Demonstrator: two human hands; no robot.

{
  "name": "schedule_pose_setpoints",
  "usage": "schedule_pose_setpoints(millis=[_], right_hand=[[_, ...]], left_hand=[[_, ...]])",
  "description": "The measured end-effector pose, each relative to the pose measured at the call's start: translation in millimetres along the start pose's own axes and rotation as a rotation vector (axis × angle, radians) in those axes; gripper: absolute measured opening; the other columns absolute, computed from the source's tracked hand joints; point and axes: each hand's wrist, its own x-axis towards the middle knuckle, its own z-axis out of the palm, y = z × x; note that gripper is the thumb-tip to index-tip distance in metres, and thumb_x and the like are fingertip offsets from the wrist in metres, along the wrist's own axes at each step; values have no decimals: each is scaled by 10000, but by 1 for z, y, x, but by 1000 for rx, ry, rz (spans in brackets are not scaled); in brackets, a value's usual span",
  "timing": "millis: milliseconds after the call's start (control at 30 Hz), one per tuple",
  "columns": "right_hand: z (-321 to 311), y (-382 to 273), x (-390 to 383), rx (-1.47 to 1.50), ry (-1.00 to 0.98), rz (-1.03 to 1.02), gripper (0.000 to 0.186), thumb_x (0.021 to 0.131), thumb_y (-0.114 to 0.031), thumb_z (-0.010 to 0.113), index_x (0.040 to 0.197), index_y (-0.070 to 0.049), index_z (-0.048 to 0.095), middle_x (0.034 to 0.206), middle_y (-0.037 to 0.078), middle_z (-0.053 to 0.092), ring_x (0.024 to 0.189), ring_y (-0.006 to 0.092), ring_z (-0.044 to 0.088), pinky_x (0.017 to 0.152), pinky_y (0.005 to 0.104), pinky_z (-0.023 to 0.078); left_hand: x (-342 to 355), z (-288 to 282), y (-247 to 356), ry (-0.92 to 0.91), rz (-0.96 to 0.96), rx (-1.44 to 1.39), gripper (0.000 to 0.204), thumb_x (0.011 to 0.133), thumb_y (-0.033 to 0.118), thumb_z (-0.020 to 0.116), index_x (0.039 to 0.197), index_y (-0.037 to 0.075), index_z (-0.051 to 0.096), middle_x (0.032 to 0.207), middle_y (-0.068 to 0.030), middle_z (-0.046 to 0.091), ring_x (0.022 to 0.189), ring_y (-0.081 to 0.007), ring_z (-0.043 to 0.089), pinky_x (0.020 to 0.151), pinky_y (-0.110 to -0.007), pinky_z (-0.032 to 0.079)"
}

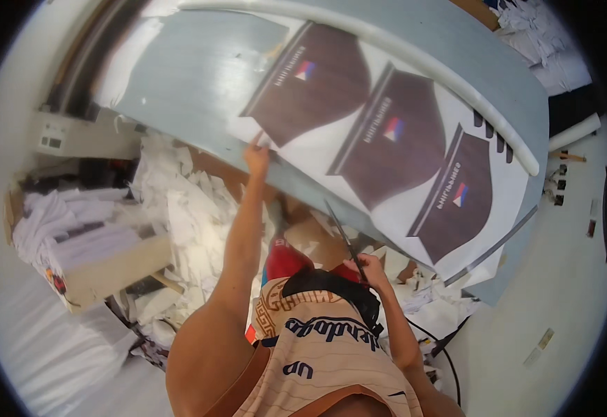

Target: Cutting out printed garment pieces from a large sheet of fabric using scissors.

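Note:
A long white printed sheet (326, 154) lies across the table, bearing several dark brown garment-panel shapes, three of them large with a small flag print. My left hand (256, 158) is at the sheet's near left edge, its fingers closed on the margin below the leftmost brown panel (317, 83). Close to my waist, my right hand (367, 268) grips a pair of scissors (349, 244). Their long dark blades point up and away, short of the table's near edge, apart from the sheet. The handles are mostly hidden by my fingers.
The blue-grey table (199, 76) slants away to the right. A white roll (484, 104) runs along the sheet's far side; a grey strip (492, 246) crosses its right end. White scraps (199, 208) heap below the table. Folded white cloth (81, 222) lies at the left.

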Motion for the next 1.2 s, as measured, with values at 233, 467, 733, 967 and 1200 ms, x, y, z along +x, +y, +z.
schedule_pose_setpoints(millis=[233, 467, 733, 967, 1200], right_hand=[[164, -41, 119, 274, 17, -58, 331, 955, -352, 712, 821, -77, 586, 618, -17, 525, 529, 99, 523, 486, 265, 406], [198, -150, 188, 230, 26, -72, 383, 935, -371, 743, 750, -80, 577, 595, -24, 506, 505, 76, 486, 478, 256, 390], [185, -190, 202, -138, 50, 1, 341, 924, -312, 744, 711, -73, 625, 595, -58, 437, 558, 53, 455, 491, 272, 323], [163, -194, 227, -197, -3, 15, 373, 880, -358, 795, 707, -61, 651, 585, -40, 505, 527, 68, 490, 468, 271, 380], [150, -241, 262, -64, -53, -41, 389, 840, -325, 858, 651, -81, 621, 508, -68, 463, 410, 37, 420, 400, 219, 301]], left_hand=[[50, -50, -4, -221, -387, -473, 362, 884, -23, 705, 1241, 32, 707, 883, -54, 687, 738, -113, 637, 675, -263, 586], [80, -65, -22, -355, -340, -397, 297, 812, 44, 785, 1103, -2, 748, 775, -89, 724, 674, -119, 660, 614, -259, 518], [94, -77, -25, -441, -406, -378, 191, 863, -39, 745, 1053, -52, 727, 907, -112, 735, 774, -156, 717, 725, -253, 595], [99, -75, -27, -417, -361, -372, 188, 830, 43, 770, 1012, -3, 756, 785, -100, 742, 709, -139, 707, 624, -264, 541], [105, -84, -19, -471, -469, -398, 178, 871, 17, 760, 1041, -25, 731, 915, -88, 736, 809, -146, 710, 756, -260, 583]])
